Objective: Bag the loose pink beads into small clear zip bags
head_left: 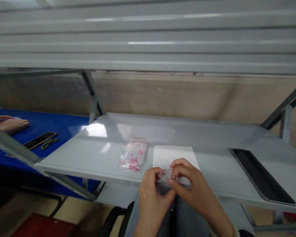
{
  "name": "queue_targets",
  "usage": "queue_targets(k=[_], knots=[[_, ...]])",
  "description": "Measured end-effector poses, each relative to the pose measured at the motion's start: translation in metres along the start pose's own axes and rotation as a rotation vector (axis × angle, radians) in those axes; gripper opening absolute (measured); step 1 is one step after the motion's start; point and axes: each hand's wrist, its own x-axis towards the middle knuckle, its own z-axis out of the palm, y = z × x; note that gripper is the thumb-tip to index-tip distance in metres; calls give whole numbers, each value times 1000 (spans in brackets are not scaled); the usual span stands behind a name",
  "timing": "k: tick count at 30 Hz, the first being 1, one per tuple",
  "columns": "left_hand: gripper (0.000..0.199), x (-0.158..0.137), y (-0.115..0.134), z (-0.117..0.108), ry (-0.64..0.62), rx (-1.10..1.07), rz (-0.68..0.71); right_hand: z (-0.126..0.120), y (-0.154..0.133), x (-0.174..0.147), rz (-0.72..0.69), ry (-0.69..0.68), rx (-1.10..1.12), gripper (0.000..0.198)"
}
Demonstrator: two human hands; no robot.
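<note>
Between my two hands, at the table's front edge, is a small clear zip bag [164,178] with a red strip along its top. My left hand [153,194] pinches the bag's left side. On its other side, my right hand [187,177] has thumb and fingers closed at the bag's top right. Whether anything lies inside this bag I cannot make out. A white sheet of paper [172,153] lies flat just beyond my hands. To the left rests a pile of clear zip bags [134,154] with pink beads in them.
A dark tablet [261,174] lies on the right of the grey table [199,131]. Slanted metal struts [92,93] stand at both ends, and a ribbed panel [148,36] overhangs the table. On a blue table [69,121] at left are a phone [40,139] and another person's hand [13,125].
</note>
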Motion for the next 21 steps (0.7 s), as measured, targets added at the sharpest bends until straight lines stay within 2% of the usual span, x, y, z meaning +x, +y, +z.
queue_targets(k=[3, 7, 11, 14, 17, 21], knots=[[26, -1, 8, -4, -85, -157, -83, -2, 6, -7, 68, 10, 181, 9], [13, 1, 15, -12, -253, -443, -210, -7, 7, -14, 132, 116, 289, 5], [22, 3, 16, -14, -276, -565, -280, -8, 3, -19, 117, 174, 290, 12], [24, 3, 16, -15, -218, -547, -261, -8, 2, -21, 112, 163, 288, 16], [24, 1, 15, -18, -180, -491, -178, -9, 2, -23, 97, 147, 306, 18], [24, 0, 18, -23, -197, -440, -94, -10, 2, -23, 72, 95, 351, 8]])
